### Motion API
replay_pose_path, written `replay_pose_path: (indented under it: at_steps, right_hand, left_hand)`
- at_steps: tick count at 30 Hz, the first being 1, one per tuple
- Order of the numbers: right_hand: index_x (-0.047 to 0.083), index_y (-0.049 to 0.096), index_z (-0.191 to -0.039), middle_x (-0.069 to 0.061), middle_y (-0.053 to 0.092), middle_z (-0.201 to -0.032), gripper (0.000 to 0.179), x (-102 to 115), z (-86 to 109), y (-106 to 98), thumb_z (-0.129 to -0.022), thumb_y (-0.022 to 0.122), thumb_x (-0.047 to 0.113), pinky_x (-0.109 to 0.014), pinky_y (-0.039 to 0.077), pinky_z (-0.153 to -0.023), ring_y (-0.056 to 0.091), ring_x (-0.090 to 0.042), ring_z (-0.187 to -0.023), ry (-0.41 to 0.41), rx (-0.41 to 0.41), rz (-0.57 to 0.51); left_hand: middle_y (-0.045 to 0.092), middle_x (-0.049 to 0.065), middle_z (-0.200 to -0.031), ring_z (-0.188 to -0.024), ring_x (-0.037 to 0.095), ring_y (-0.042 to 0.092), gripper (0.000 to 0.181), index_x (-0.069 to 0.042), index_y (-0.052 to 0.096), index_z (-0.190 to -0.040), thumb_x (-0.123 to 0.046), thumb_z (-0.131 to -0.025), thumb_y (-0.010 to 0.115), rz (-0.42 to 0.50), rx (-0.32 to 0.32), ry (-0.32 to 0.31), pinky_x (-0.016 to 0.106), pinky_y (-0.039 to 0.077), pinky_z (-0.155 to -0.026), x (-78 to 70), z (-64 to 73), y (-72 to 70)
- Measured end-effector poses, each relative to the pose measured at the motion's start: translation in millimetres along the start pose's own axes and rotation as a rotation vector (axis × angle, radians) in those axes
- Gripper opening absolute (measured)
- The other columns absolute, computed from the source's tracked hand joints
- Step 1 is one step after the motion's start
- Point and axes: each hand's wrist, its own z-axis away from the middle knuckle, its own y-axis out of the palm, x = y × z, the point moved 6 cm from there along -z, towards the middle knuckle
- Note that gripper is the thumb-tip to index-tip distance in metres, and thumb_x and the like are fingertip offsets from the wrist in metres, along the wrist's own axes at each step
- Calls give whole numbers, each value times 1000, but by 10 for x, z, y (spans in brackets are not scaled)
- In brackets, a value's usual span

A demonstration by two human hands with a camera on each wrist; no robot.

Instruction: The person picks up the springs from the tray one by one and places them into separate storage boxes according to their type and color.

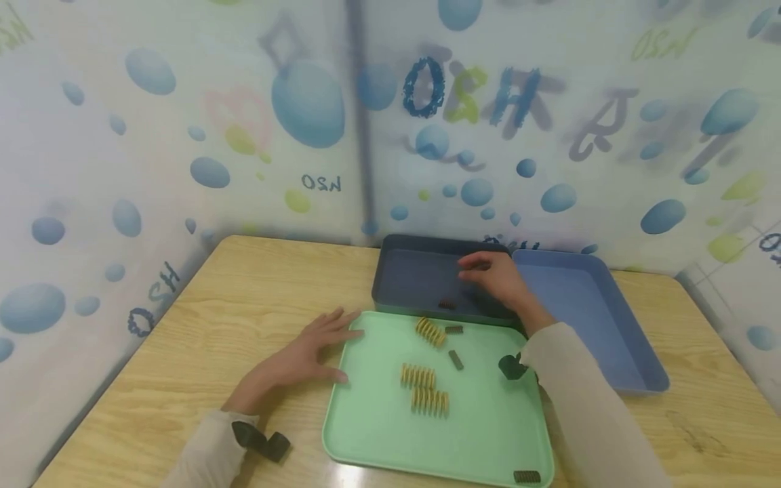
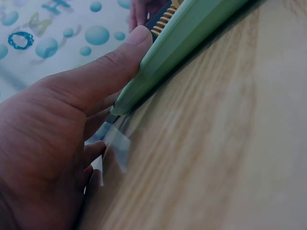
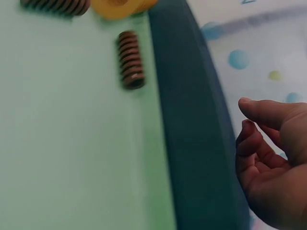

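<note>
My left hand rests at the left edge of a light green tray; its thumb touches the rim and its fingers are spread. Over the dark blue tray is my right hand, with a gap between thumb and index finger and nothing held. One small dark brown spring lies in that dark tray. On the green tray lie three thick yellow springs, one a yellow spring near the back. Small brown springs lie there too: a brown spring near the far rim, another beside it and one at the front right corner.
A lighter blue tray stands at the right, beside the dark one. All three trays sit on a wooden table. A patterned wall covering rises behind the table's back edge.
</note>
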Motion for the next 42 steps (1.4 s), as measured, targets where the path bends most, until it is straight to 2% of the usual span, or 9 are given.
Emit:
replay_pose_path:
  at_steps: [5,9,16,21,29,36,42]
  right_hand:
    - [8,64,-122,-9,61,-120,39,137,148,-41,-88,71,25,-46,50,-84,59,-26,-104,-16,16,-4]
    - [11,64,-122,-5,62,-118,39,192,272,-35,-88,70,29,-44,50,-85,60,-22,-103,-38,36,26]
    - [9,64,-122,-8,62,-121,42,281,496,3,-87,71,32,-47,51,-83,61,-23,-101,-100,39,-5]
    - [10,65,-119,-6,65,-112,40,324,687,50,-87,71,34,-48,51,-79,62,-22,-95,-128,44,-20]
    - [10,67,-117,-3,66,-103,37,298,923,210,-86,72,31,-46,53,-73,63,-25,-89,-155,86,-19]
    - [7,66,-111,-9,65,-107,31,148,1095,347,-87,71,26,-33,52,-68,62,-24,-85,-187,145,-25]
    - [5,63,-113,-16,61,-109,35,72,1173,386,-87,72,26,-38,53,-69,63,-22,-86,-171,177,-92]
  left_hand:
    - [22,7,-157,-143,39,6,76,-14,50,-141,-46,-77,76,5,6,-14,60,2,-111,12,6,-4]
    - [22,7,-157,-143,39,6,75,-14,50,-140,-45,-77,76,8,9,-19,60,1,-111,8,6,-5]
    - [22,10,-157,-143,41,6,75,-13,50,-140,-45,-77,76,17,15,-20,61,1,-110,3,6,3]
    - [22,9,-157,-143,41,6,75,-13,50,-140,-46,-77,75,11,14,-20,61,1,-110,6,2,3]
    - [22,10,-157,-143,41,6,76,-13,50,-140,-46,-77,75,15,11,-20,61,1,-110,16,10,9]
    - [22,8,-157,-143,40,6,76,-13,50,-140,-46,-77,76,18,12,-21,61,1,-110,4,6,16]
    - [22,7,-157,-143,41,6,76,-13,50,-140,-45,-77,76,12,15,-25,61,2,-110,-14,2,-1]
